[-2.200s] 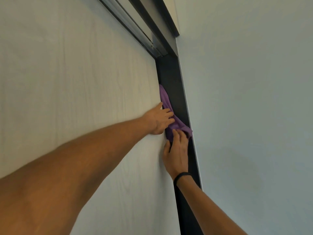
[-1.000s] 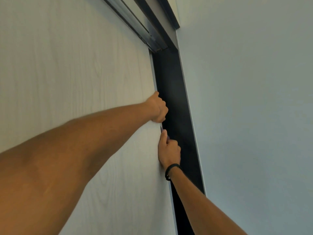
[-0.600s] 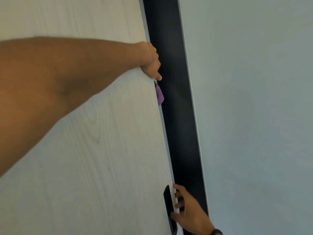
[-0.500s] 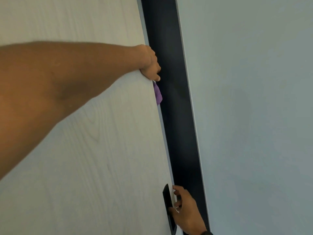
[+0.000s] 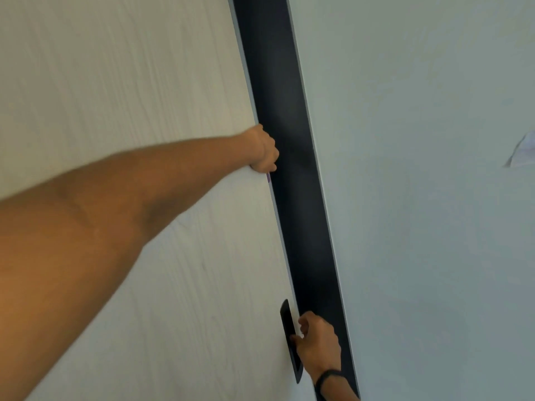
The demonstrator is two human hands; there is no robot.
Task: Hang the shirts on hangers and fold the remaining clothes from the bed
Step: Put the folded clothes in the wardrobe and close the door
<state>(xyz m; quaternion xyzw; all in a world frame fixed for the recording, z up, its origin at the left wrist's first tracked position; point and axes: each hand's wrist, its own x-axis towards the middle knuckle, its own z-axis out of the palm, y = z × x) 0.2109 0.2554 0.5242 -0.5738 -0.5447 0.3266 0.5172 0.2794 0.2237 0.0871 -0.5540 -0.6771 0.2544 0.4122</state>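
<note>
A pale wood-grain sliding wardrobe door fills the left of the view. My left hand is curled round the door's right edge high up. Just below it a thin sliver of purple cloth peeks from behind the edge. My right hand, with a black band on its wrist, grips the door edge lower down, its thumb in the black recessed handle. The wardrobe's inside is hidden.
A dark narrow gap and frame runs between the door and the pale grey-green wall on the right. A small white scrap shows on the wall at the far right edge.
Both hands tucked the purple cloth behind the door edge. My right hand then dropped to the recessed handle. The cloth now shows only as a sliver, and the view has tilted down.
</note>
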